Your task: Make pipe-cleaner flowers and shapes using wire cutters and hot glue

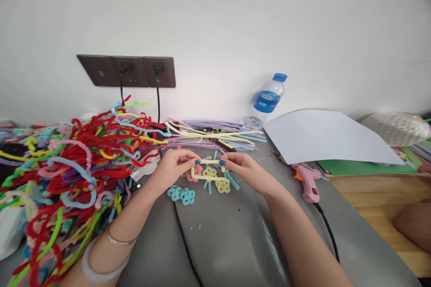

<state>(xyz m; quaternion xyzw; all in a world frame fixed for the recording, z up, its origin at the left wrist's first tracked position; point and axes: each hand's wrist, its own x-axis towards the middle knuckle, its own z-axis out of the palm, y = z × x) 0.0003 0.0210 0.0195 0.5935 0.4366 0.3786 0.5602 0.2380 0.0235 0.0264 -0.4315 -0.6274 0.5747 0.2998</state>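
A pale yellow pipe cleaner [210,178], bent into a long open rectangle, is held over the grey table. My left hand [175,166] pinches its upper left part between thumb and finger. On the other side my right hand [244,168] pinches the upper right part, fingers closed. Beneath and beside it lie looped flower shapes: a yellow flower [222,185], a pink flower [191,175] partly covered by the left fingers, and two touching blue flowers [181,194]. Short blue pieces [233,181] stick out near my right fingertips.
A tangled heap of coloured pipe cleaners [77,157] fills the left side. Straight pipe cleaners [215,133] lie behind my hands. A water bottle [266,101] leans against the wall. White paper [330,134] and a pink glue gun [308,182] are at the right. A black cable [184,237] crosses the table.
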